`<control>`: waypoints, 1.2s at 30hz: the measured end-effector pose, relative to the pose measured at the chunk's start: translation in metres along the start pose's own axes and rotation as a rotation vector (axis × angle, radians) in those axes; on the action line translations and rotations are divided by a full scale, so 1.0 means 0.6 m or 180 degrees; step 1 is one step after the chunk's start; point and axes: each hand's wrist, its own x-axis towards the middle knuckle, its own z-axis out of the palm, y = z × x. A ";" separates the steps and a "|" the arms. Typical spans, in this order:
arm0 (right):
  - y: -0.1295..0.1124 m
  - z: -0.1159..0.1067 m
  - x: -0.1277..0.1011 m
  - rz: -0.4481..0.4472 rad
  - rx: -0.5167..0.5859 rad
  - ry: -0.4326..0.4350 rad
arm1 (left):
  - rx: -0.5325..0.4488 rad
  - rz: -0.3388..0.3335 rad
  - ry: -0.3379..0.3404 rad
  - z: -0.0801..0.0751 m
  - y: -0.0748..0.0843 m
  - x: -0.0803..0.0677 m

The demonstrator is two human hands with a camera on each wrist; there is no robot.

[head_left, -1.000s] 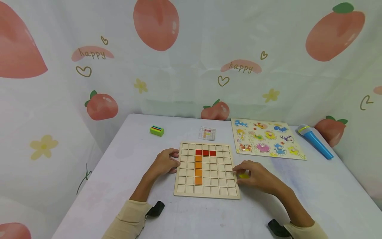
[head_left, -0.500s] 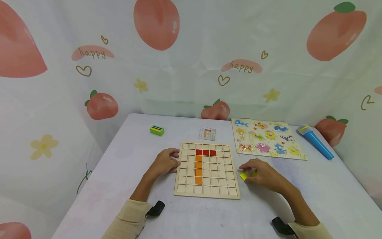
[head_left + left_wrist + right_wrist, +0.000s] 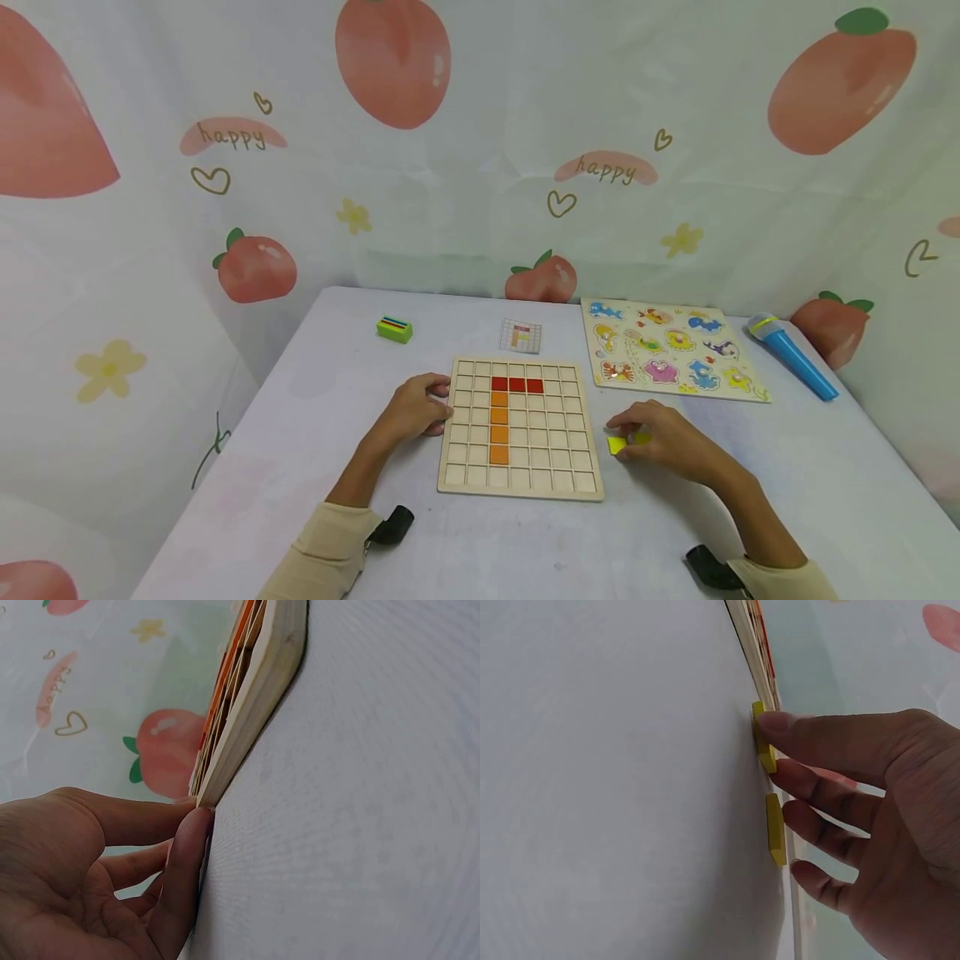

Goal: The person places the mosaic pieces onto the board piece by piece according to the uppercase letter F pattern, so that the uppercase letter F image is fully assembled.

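Note:
A wooden grid board (image 3: 465, 475) lies mid-table, bearing a row of red tiles (image 3: 517, 385) and a column of orange tiles (image 3: 498, 417) below the row's left end. My left hand (image 3: 411, 408) holds the board's left edge; in the left wrist view the thumb and index finger meet at its corner. Right of the board, my right hand (image 3: 663, 437) has thumb and fingers at a yellow square tile (image 3: 762, 735), pinching it low over the table. A second yellow tile (image 3: 775, 829) sits by the other fingertips, partly hidden by the hand in the head view.
Behind the board lies a small printed pattern card (image 3: 521, 335). A green block with coloured stripes (image 3: 394, 329) is at back left. An animal peg puzzle (image 3: 675, 348) and a blue toy microphone (image 3: 795, 354) lie at back right, before a fruit-printed curtain (image 3: 465, 192).
The right hand has drawn back rightward from the board's edge, bringing a yellow tile into sight, which has turned slightly. The left hand and board have stayed put.

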 end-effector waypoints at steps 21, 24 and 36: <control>0.001 -0.001 0.003 0.0033 -0.0059 -0.0025 | -0.0028 0.0015 -0.0003 0.001 -0.001 0.001; -0.001 -0.001 0.007 0.0027 -0.0066 0.0000 | -0.0032 0.0009 -0.0005 0.001 0.000 0.001; -0.014 0.007 0.027 0.0031 -0.0057 0.0040 | -0.0017 0.0010 -0.0014 0.000 -0.002 0.000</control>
